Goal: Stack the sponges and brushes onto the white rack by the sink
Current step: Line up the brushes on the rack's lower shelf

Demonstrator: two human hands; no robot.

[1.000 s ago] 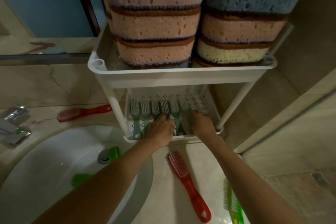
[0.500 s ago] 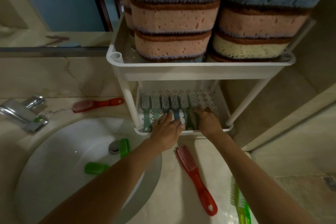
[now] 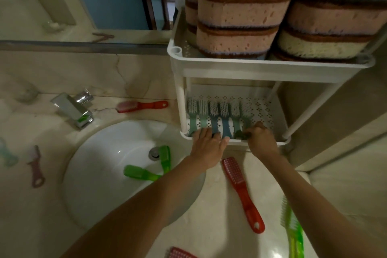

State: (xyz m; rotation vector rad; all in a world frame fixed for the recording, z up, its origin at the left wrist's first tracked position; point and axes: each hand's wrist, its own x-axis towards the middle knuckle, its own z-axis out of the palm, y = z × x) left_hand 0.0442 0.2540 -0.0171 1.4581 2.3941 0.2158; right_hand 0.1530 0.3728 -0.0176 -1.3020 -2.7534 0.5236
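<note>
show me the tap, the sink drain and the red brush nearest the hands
tap [image 3: 72,110]: head view, on its chrome spout
sink drain [image 3: 154,153]: head view, on the metal plug
red brush [image 3: 241,194]: head view, on its upper handle

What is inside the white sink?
Two green brushes lie in the sink beside the drain. The left forearm covers the basin's near right part, so anything there is hidden.

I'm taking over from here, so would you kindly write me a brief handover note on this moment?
Left hand: flat, fingers resting on the racked brush handles.
Right hand: grips the dark green brush on the white rack's lower shelf.
Done: sponges stacked on the top shelf; brushes rowed below.
Left: two green brushes in the sink, red brushes and a green one on the counter.
</note>
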